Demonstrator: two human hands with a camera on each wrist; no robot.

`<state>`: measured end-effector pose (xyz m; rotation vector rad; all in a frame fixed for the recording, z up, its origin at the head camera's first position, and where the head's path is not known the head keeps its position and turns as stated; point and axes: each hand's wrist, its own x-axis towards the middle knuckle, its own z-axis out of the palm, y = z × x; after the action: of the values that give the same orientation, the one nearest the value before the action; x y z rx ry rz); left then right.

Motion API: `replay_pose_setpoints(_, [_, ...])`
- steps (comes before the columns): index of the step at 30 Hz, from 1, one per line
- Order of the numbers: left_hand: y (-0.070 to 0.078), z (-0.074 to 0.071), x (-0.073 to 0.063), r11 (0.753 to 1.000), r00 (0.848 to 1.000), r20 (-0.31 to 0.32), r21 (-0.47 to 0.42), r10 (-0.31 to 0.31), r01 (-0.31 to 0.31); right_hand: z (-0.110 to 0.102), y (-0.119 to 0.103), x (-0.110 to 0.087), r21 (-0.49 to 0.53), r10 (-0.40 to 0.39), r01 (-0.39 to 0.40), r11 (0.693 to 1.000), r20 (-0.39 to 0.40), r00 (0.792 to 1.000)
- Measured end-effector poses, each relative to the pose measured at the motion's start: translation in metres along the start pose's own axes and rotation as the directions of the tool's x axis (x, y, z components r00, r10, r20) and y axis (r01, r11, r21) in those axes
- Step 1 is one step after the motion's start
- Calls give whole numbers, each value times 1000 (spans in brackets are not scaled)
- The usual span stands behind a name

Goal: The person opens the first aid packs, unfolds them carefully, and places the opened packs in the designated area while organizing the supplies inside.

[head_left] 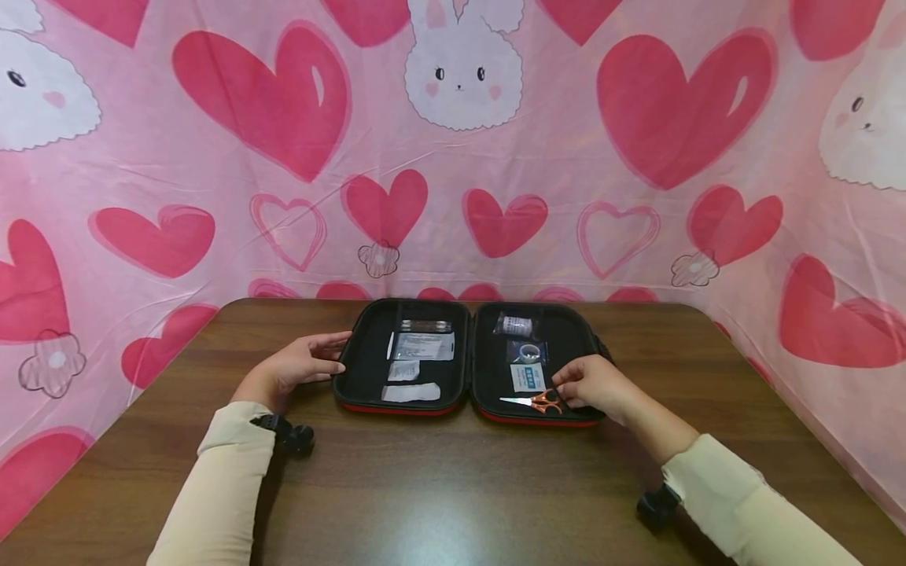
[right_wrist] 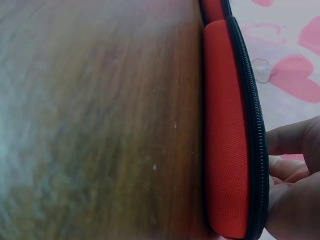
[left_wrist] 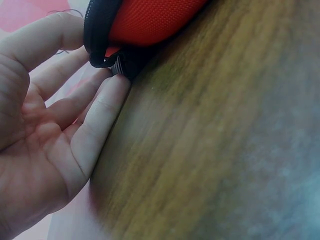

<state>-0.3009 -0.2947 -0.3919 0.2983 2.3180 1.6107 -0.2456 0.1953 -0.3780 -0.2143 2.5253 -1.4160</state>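
Note:
A black-lined zip case with a red shell lies spread flat on the table. My left hand is at its left edge, fingers extended; in the left wrist view a fingertip meets a black strap end beneath the red shell. My right hand reaches over the right edge, fingers bent inside the right half. Small scissors with orange handles lie by those fingertips, beside a white-and-blue packet. In the right wrist view the zipper edge partly hides the right fingers; I cannot tell whether they pinch anything.
The left half holds several flat packets, including a printed one and a white one. A wrapped white roll and a bagged tape roll lie in the right half. A heart-print cloth hangs behind the wooden table.

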Motion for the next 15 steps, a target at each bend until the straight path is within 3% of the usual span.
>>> replay_pose_setpoints(7, [0,0,0,1000,1000,6,-13,6,-6,1,-3,-3,14,-34,34,999,0,999])
replay_pose_setpoints(15, [-3,2,-1,1000,999,-49,20,10,-9,0,-2,-8,-5,-54,54,999,-7,999])
